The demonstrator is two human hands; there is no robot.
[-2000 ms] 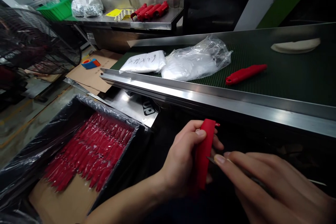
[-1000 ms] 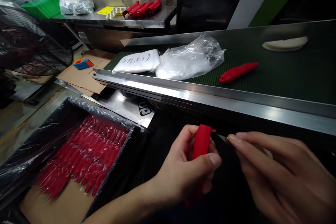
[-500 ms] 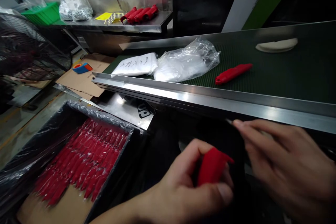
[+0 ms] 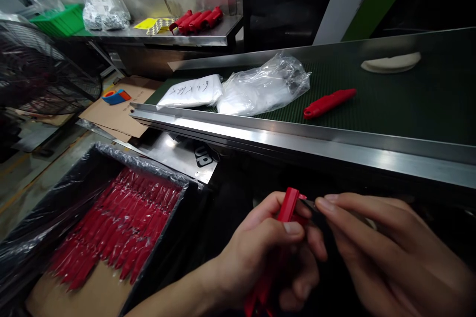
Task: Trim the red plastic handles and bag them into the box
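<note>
My left hand [image 4: 267, 242] grips a red plastic part [image 4: 288, 205], whose narrow end points up and away, with the wider end low near the frame's bottom. Close on its right, my right hand [image 4: 394, 242] pinches a thin, dark tool [image 4: 310, 203] whose tip is at the upper end of the red part. Most of that tool is hidden in the fingers. On the green belt above lies another red part [image 4: 329, 103].
A lined box [image 4: 178, 176] of wrapped red parts [image 4: 122, 223] stands at lower left. The conveyor [image 4: 390, 114] bears white plastic packs [image 4: 260, 86] and a pale curved piece [image 4: 390, 63]. Behind are a shelf [image 4: 208, 39], several red parts [image 4: 199, 21] and a fan [image 4: 40, 69].
The red part in my left hand has been turned, so its narrow end now shows. My right hand has moved left and down, bringing the tool's tip to the part.
</note>
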